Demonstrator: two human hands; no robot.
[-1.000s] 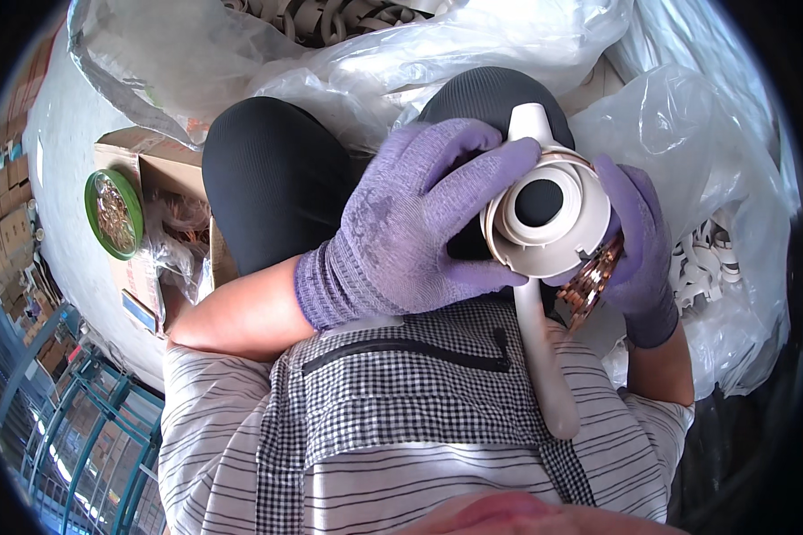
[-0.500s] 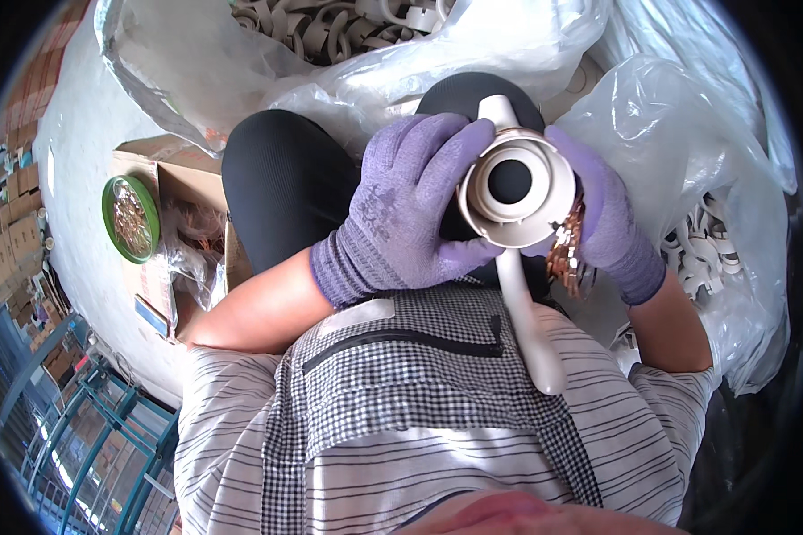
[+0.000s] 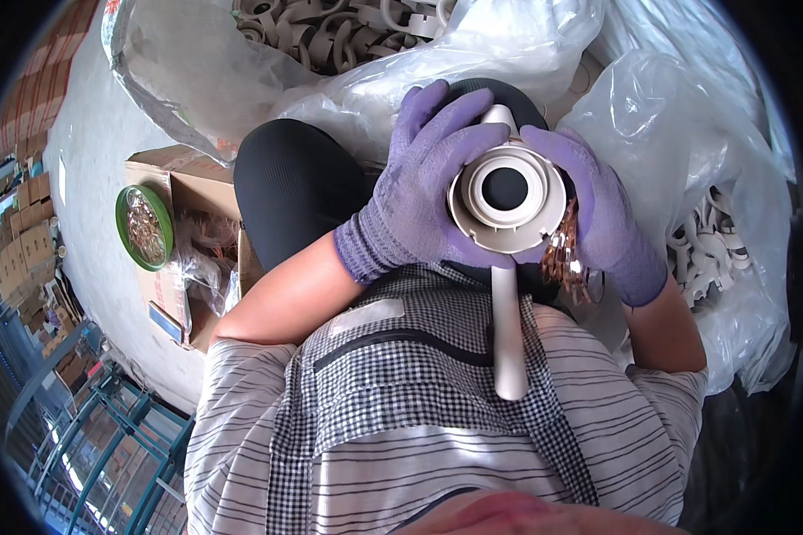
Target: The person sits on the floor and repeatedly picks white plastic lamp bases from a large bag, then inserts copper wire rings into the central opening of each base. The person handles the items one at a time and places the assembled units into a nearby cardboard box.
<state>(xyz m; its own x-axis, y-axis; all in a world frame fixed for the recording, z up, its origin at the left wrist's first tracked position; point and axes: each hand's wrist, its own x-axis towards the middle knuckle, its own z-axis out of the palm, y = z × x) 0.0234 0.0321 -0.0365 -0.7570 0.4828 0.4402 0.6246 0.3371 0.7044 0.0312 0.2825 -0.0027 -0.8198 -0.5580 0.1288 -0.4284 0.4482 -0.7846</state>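
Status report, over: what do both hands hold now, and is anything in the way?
Left hand and right hand, purple gloves, both gripping round cream plastic part with long stem. Copper-coloured metal clips in right palm. Nothing blocking; clear plastic bags behind.

Gloved left hand and right hand, both closed, raised together.

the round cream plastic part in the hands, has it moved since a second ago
Yes. The round cream part has shifted left and slightly up, away from the clear bag of white pieces at right, with both gloved hands moving along with it.
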